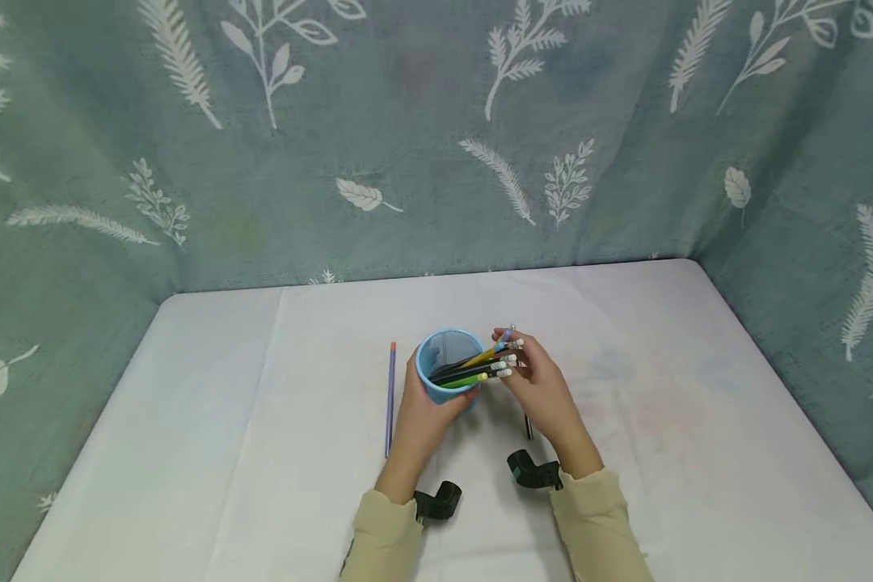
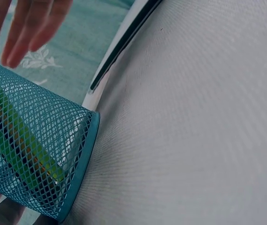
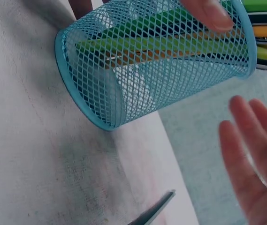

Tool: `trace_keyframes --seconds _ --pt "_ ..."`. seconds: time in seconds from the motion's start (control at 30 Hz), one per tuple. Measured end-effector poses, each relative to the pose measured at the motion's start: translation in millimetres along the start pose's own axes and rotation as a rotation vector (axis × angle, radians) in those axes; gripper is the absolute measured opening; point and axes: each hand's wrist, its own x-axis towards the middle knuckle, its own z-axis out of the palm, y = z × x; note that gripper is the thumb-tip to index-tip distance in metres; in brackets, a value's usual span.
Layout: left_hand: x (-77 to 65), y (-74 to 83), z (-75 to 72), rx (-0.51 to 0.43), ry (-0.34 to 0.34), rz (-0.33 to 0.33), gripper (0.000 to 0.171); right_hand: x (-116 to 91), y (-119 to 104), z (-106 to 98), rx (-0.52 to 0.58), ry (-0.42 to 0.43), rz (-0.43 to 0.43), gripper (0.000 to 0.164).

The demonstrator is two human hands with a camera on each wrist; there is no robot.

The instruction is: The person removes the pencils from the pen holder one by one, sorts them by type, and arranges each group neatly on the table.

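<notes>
A blue mesh pencil cup (image 1: 447, 337) is tilted toward the right, with several pencils (image 1: 473, 368) leaning out of its mouth. My left hand (image 1: 427, 408) grips the cup around its side; in the right wrist view a fingertip (image 3: 213, 16) lies on the mesh (image 3: 147, 61). Beside the white-tipped pencil ends is my right hand (image 1: 546, 396), its fingers (image 2: 41, 28) extended in the left wrist view. Whether its thumb touches a pencil is hidden. Under that hand a dark pencil (image 1: 528, 427) lies on the table, partly covered.
To the left of the cup a purple pencil (image 1: 390, 396) with an orange end lies on the white table (image 1: 189, 453). Black camera mounts (image 1: 440, 501) sit at both wrists. A green leaf-patterned curtain (image 1: 422, 145) stands behind the table and along its sides.
</notes>
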Motion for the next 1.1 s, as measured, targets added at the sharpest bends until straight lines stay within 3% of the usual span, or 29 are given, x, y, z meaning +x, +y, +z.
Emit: trace_keyframes --seconds 0.17,0.4,0.7,0.9,1.1 --pt "-0.5 -2.4 3.1 -0.005 0.000 -0.008 0.089 -4 -15 3 -0.018 0.060 -0.109 0.032" --pt "0.0 -3.2 0.7 -0.001 -0.007 -0.008 0.090 -5 -21 9 -0.078 0.075 -0.143 0.021" --pt "8.0 -37.4 1.9 0.057 0.016 0.039 0.091 0 15 14 -0.212 0.162 -0.139 0.019" --pt "6.5 -41.0 2.4 0.042 0.003 0.054 0.092 -6 18 15 -0.217 0.252 -0.078 0.014" --pt "8.9 -38.8 0.2 0.048 0.008 0.048 0.092 -2 18 18 -0.252 0.281 -0.124 0.011"
